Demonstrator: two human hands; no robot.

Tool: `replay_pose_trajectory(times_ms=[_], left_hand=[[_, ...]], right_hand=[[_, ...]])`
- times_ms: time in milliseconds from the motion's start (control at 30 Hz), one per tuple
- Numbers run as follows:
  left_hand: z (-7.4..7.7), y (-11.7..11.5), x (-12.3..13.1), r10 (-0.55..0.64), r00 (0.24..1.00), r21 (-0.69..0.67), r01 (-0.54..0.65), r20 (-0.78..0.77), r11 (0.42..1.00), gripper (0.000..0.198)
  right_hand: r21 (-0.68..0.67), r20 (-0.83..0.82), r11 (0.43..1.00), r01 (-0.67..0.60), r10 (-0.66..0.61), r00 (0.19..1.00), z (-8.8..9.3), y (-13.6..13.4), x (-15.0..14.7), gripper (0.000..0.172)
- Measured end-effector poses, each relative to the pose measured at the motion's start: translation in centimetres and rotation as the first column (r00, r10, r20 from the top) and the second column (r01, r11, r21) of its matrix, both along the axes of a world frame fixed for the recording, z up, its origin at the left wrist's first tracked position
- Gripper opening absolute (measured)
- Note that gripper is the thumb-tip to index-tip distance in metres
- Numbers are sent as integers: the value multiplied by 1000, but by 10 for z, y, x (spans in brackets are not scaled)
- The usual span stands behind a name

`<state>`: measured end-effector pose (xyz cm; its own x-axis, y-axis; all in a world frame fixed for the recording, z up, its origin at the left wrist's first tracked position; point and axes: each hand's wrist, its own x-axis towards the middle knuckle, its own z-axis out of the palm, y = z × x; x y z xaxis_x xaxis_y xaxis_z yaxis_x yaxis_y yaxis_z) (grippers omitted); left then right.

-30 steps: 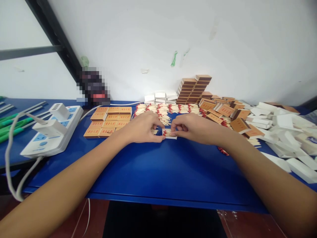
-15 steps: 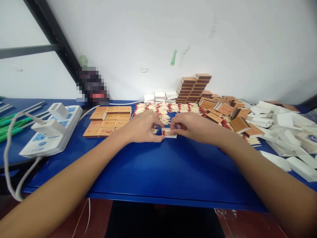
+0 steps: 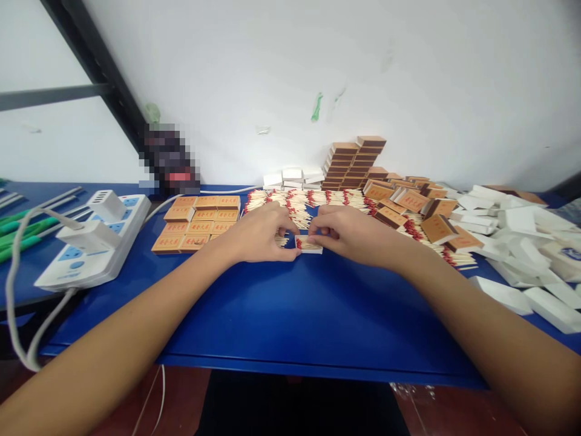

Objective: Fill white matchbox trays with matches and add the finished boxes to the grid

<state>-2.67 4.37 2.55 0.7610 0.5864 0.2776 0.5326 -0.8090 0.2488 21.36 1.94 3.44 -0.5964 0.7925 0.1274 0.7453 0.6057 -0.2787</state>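
Note:
A small white tray [image 3: 313,249] with red-tipped matches in it lies on the blue table between my two hands. My left hand [image 3: 272,233] grips the tray's left end between thumb and fingers. Curled over the right part of the tray, my right hand [image 3: 338,230] has thumb and forefinger pinched at the matches; whether a match is between them is too small to tell. Rows of loose matches [image 3: 297,209] lie just behind both hands.
Orange matchboxes [image 3: 200,227] stand in rows at the left, beside a white power strip [image 3: 97,242]. Behind are stacked matchboxes [image 3: 354,163] and white trays [image 3: 293,175]. Loose matchboxes [image 3: 438,229] and a heap of white trays [image 3: 521,242] lie at the right.
My right hand has moved slightly left over the tray, its fingertips now nearer the tray's middle. My left hand stays at the left end.

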Motion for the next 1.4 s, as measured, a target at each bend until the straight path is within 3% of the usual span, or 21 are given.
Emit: replay_pose_trajectory(times_ms=[200, 567, 767, 933, 1133, 1400], left_hand=[[-1, 1, 0, 8, 1000, 16, -8, -6, 1000, 21], [-1, 2, -1, -3, 1000, 8, 3, 4, 1000, 18], [6, 12, -10, 34, 998, 66, -37, 46, 997, 24], [8, 23, -18, 108, 992, 160, -118, 69, 980, 21], [7, 23, -18, 136, 989, 181, -145, 65, 973, 19], [5, 25, -19, 144, 987, 217, -155, 68, 964, 23]], right_hand=[[56, 5, 995, 81, -81, 997, -4, -3, -8, 13], [74, -63, 996, 57, -52, 997, -11, -4, -12, 7], [217, -268, 976, 29, 31, 963, -7, -16, -21, 8], [105, -237, 983, -153, 174, 956, -20, -29, -38, 12], [-8, -247, 994, -113, 107, 963, -32, -21, -47, 9], [97, -256, 994, -48, 71, 964, -36, -21, -52, 5]])
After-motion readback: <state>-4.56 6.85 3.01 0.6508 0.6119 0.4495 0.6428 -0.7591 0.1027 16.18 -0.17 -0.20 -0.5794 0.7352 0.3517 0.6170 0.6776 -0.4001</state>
